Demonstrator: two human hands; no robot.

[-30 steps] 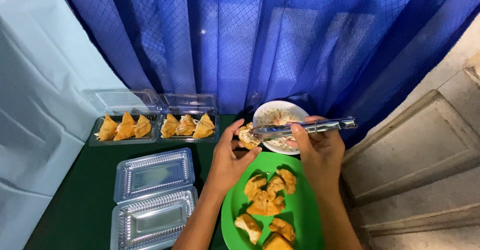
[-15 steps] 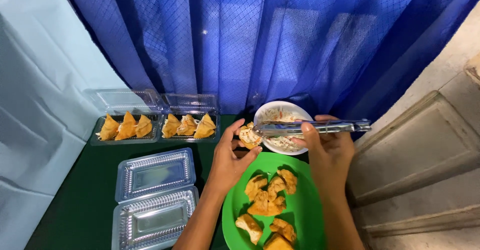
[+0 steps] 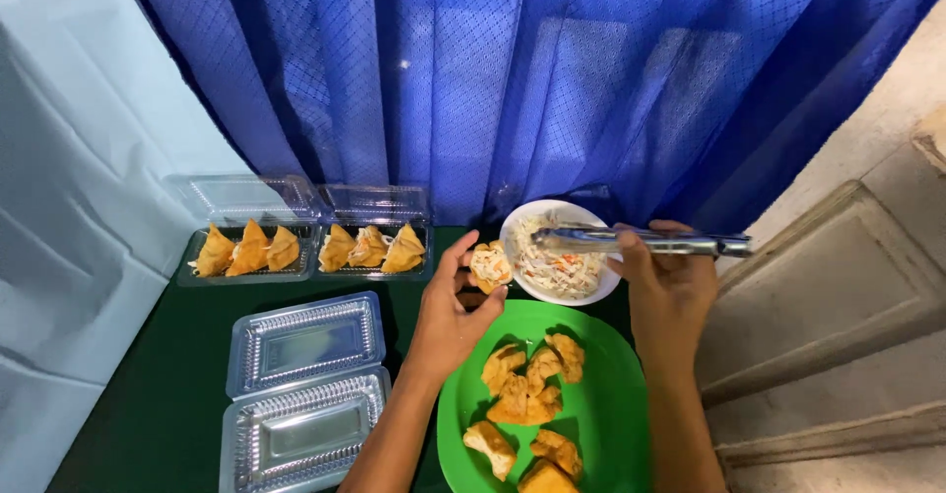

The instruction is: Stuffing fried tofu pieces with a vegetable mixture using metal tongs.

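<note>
Tongs (image 3: pixel 645 243) now shifted right of earlier position, tips over white bowl (image 3: pixel 514 225) of shredded filling at table's far edge; pastry pulled slightly left, away from tips. Right hand (image 3: pixel 670 281) grip closed around tongs. Left hand (image 3: pixel 451 311) grip pinching stuffed pastry (image 3: pixel 490 264) just beside bowl. Done: six filled pastries in two clear boxes (image 3: pixel 310 274) at far edge. Left: fried pieces on green plate (image 3: pixel 616 414); two empty boxes (image 3: pixel 301 394) nearer. Near edge of plate cut off; whether tongs hold filling, cannot tell.

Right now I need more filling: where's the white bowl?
In the head view, the white bowl sits right of centre, against the blue curtain, just behind the green plate.
</note>
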